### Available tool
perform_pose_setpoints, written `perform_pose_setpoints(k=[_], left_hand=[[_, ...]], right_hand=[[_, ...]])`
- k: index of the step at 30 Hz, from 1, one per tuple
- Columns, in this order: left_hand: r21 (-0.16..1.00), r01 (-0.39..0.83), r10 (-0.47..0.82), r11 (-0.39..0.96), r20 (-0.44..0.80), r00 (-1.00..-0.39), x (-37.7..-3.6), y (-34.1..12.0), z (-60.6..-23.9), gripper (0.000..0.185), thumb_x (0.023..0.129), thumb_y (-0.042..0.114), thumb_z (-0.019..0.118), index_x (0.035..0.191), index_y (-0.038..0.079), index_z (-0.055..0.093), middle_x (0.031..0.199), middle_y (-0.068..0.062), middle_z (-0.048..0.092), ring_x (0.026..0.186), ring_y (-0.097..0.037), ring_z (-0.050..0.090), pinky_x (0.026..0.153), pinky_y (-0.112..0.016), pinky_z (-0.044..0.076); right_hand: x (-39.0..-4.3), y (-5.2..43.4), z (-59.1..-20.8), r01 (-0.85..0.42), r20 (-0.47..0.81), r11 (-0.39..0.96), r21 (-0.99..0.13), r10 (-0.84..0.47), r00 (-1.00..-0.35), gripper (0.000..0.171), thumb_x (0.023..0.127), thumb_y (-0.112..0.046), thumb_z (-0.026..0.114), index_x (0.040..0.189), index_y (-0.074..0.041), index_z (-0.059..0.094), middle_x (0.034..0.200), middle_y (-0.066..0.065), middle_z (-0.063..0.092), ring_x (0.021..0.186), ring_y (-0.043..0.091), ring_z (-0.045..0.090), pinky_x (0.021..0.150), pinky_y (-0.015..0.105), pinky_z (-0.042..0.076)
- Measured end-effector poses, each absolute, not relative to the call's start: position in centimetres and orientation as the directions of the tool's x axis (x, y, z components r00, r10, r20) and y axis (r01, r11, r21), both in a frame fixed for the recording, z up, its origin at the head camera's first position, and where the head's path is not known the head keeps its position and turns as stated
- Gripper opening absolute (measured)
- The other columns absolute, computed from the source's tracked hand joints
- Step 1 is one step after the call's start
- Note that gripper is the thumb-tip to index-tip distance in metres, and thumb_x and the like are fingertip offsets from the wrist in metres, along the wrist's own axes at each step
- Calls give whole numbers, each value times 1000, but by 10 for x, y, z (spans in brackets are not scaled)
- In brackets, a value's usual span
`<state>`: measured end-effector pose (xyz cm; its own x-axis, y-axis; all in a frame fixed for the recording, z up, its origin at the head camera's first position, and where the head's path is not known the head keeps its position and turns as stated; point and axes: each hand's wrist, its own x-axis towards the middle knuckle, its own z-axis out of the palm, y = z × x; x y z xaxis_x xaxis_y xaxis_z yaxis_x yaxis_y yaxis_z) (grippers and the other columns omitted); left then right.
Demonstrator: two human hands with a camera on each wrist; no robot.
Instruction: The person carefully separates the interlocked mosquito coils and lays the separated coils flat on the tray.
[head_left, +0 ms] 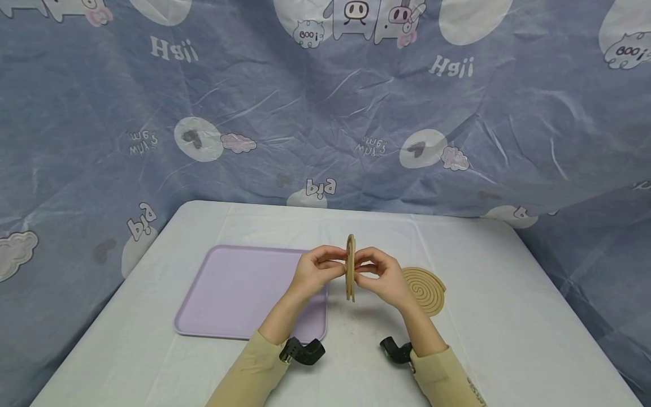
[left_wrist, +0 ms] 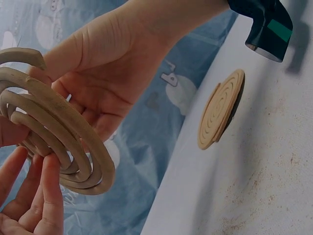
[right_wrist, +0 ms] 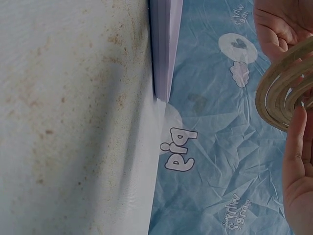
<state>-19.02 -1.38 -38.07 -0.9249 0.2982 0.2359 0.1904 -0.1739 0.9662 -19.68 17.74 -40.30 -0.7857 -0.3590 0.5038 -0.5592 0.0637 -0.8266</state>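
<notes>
Both hands pinch the paired mosquito coil [head_left: 351, 267] upright above the table [head_left: 498, 316]: left hand [head_left: 314, 272] and right hand [head_left: 380, 276] fingers gripping opposite faces. Best to pry gently from the centre, since it looks brittle.

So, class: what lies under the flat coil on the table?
The flat coil rests directly on the white tablecloth. Whatever sits beneath its middle is covered, so nothing else can be told.

Both hands [head_left: 351, 271] raised, fingertips pinching, forearms converging.

Tan spiral coils [head_left: 351, 265], lilac tray [head_left: 239, 291], blue cartoon-pig backdrop [head_left: 325, 113].
</notes>
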Motion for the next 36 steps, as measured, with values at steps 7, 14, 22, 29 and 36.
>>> perform_pose_setpoints(k=[7,14,22,29,36], left_hand=[[966,177,303,-189,229,-925,-206,-13,-403,31,77,-7,67,108,-10,62,100,-15,67,79,-14,66,74,-28,53],[965,169,321,-198,227,-919,-207,-14,-404,30,77,-6,66,107,-9,62,95,-7,67,78,-13,66,74,-28,53],[959,176,325,-221,242,-914,-207,-13,-405,29,77,-8,66,105,-14,61,93,-8,68,76,-12,66,71,-26,52],[963,166,341,-211,232,-911,-205,-12,-405,28,77,-7,65,104,-13,61,89,-3,67,75,-12,65,70,-26,51],[964,174,349,-203,237,-906,-204,-13,-404,29,75,-8,64,104,-12,61,89,0,66,76,-13,65,71,-27,52]], right_hand=[[-197,178,-404,-570,511,71,-819,-361,-780,31,76,15,63,105,5,60,99,4,63,92,16,60,80,35,53],[-196,178,-401,-570,509,72,-818,-372,-777,30,76,15,62,104,6,61,97,1,63,89,14,60,80,33,52],[-196,180,-400,-558,494,69,-827,-383,-780,30,76,15,62,105,6,60,98,3,63,90,15,59,80,33,52],[-193,179,-398,-535,478,59,-843,-375,-794,29,76,15,62,104,8,60,97,0,63,89,13,59,76,29,53],[-191,178,-396,-526,465,78,-847,-372,-803,30,76,15,61,104,8,60,97,-2,63,88,12,58,78,27,52]])
